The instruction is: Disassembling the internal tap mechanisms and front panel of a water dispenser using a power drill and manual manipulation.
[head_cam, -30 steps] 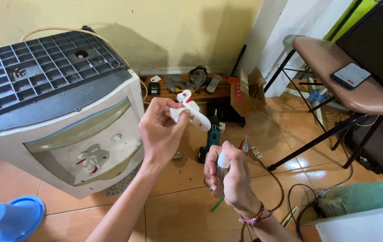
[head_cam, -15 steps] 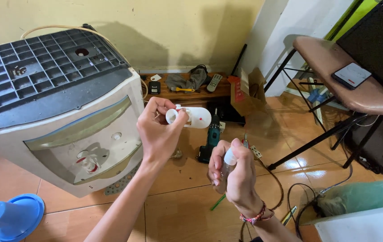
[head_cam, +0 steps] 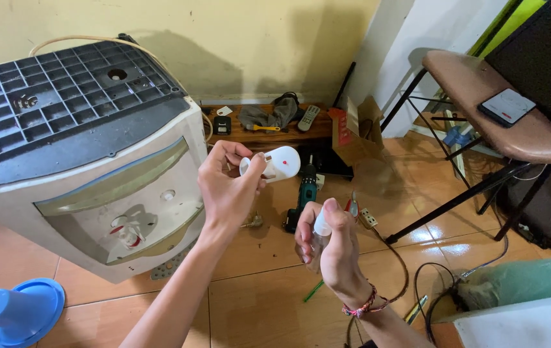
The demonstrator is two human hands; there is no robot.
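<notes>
A white plastic tap part (head_cam: 279, 164) is held clamped in the left hand (head_cam: 227, 190), raised above the floor just in front of the tipped water dispenser (head_cam: 88, 187), its round end turned toward the face (apparently for inspection). A small white piece (head_cam: 322, 223) is pinched in the right hand (head_cam: 333, 248), kept lower and apart. A green cordless drill (head_cam: 302, 196) lies on the tiles below.

Orange tiled floor (head_cam: 256, 303), water dispenser (head_cam: 88, 174) lying on it, blue funnel cap (head_cam: 21, 312), green cordless drill (head_cam: 302, 196), black cables (head_cam: 430, 290)
</notes>
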